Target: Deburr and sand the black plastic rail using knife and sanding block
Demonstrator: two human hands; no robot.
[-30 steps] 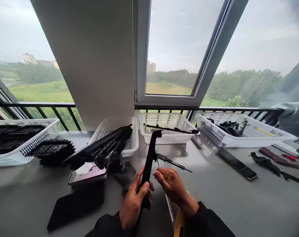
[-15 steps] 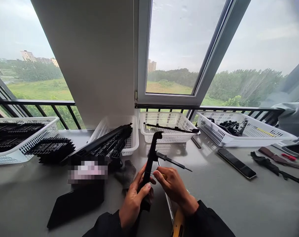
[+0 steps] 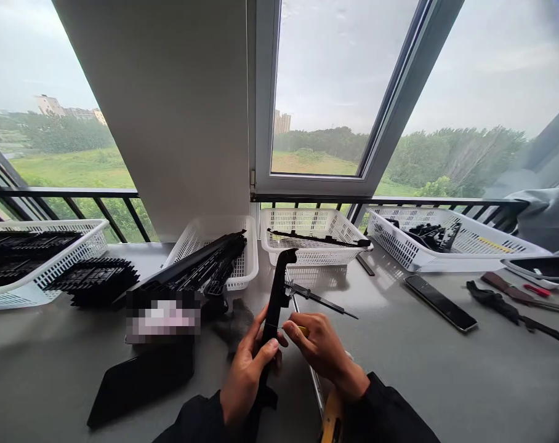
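My left hand (image 3: 248,372) is closed round a long black plastic trim piece (image 3: 276,298), which stands tilted with its hooked end up. My right hand (image 3: 323,347) pinches a small yellow-handled tool (image 3: 303,331); its thin tip points at the side of the trim piece, and I cannot tell if it touches. Behind the piece lies a black caliper-like tool (image 3: 323,299) with a thin rod at its end. A long metal strip (image 3: 317,394) runs under my right hand. A yellow-handled tool, perhaps a cutter (image 3: 333,418), lies below my right wrist.
White baskets with black parts line the back: a left one (image 3: 88,246), a second (image 3: 249,264), a third (image 3: 302,255) and a right one (image 3: 446,261). A stack of black parts (image 3: 95,280), a black flat panel (image 3: 141,384), a phone (image 3: 441,303) and a dark cloth (image 3: 236,326) lie on the table.
The trim piece has tipped slightly to the left and a little lower in view. Both hands have shifted slightly left, keeping their grips.
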